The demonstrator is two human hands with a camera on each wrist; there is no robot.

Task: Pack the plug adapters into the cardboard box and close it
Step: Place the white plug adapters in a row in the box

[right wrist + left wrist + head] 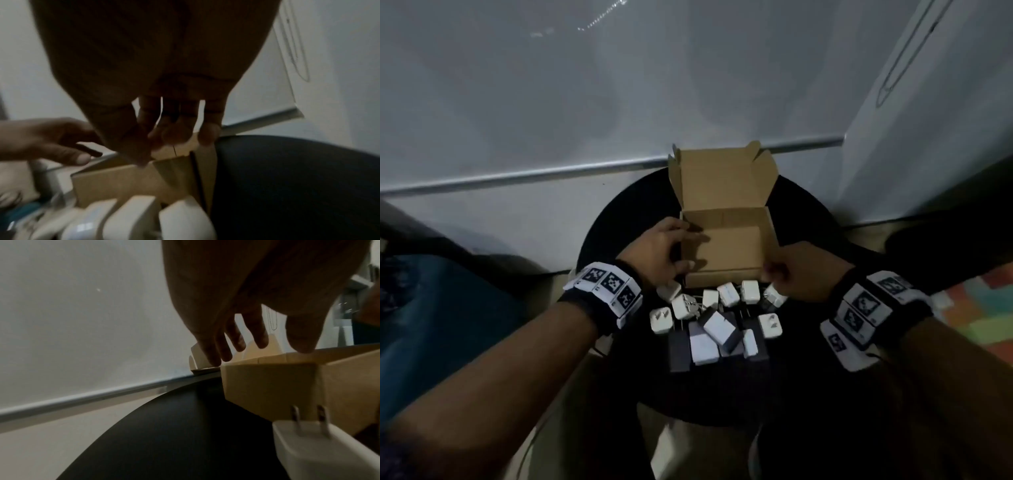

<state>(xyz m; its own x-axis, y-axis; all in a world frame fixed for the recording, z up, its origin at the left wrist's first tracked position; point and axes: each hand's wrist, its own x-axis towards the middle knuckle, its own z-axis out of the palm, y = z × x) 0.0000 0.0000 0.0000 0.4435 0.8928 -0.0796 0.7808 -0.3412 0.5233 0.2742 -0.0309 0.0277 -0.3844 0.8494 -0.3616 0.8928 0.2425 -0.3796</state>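
An open cardboard box [722, 246] stands on a round black table [722, 394], its lid [722, 178] upright at the back and nothing inside. Several white plug adapters [722, 318] lie in a heap just in front of it. My left hand [664, 250] rests its spread fingertips on the box's left rim [267, 386], with the thumb at the near left corner. My right hand [786, 270] is curled at the near right corner. In the right wrist view its thumb and fingers [156, 142] pinch the box's right wall [170, 170]. One adapter [320, 451] lies prongs-up beside the box.
Dark grey flat blocks [678, 353] lie under the adapter heap. A white wall with a metal rail [551, 171] runs close behind the table. Blue fabric [431, 308] is at the left and a colourful mat [979, 308] at the right.
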